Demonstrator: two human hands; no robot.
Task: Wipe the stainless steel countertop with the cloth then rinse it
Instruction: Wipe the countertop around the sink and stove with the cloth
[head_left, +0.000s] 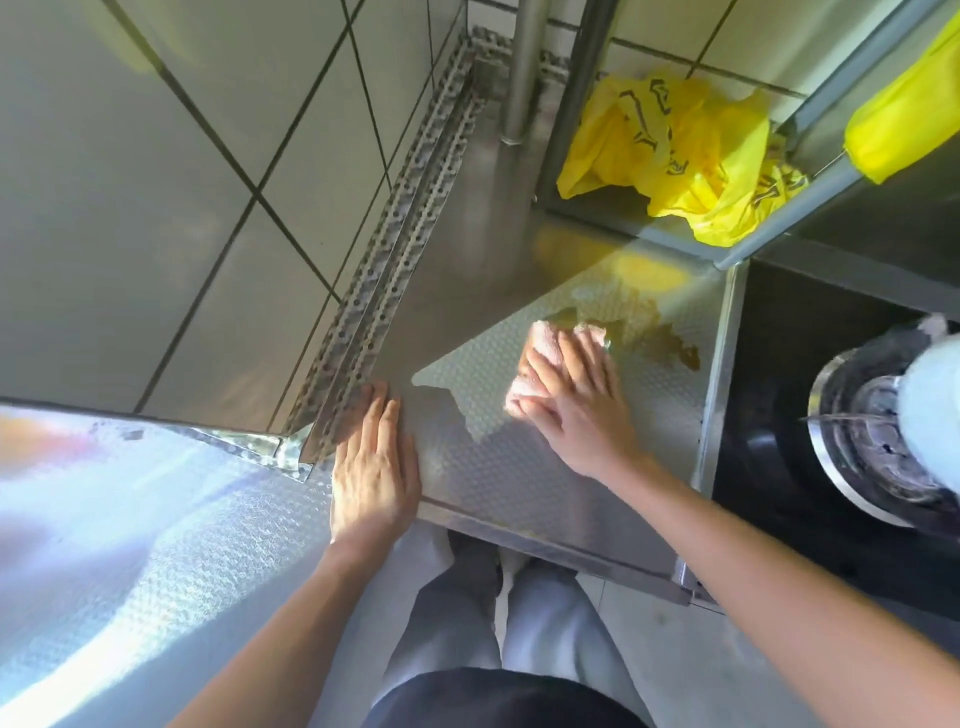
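A: What's nearest?
B: The left hand, fingers straight, lying flat on the stainless steel countertop.
A: And the other?
B: The right hand presses the pink cloth flat, fingers spread, beside a brownish spill.
A: Further back?
B: A metal shelf holding a crumpled yellow bag; a burner sits right

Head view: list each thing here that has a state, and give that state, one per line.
Cloth: bunched, lying on the countertop, pressed flat under the right hand.
Right hand: fingers straight, pressing on the cloth.
Left hand: fingers straight, resting flat on the countertop.
Countertop: brownish spill still on it beyond the cloth.
Spill: wet, not yet wiped up.
Yellow bag: crumpled, lying on the shelf.
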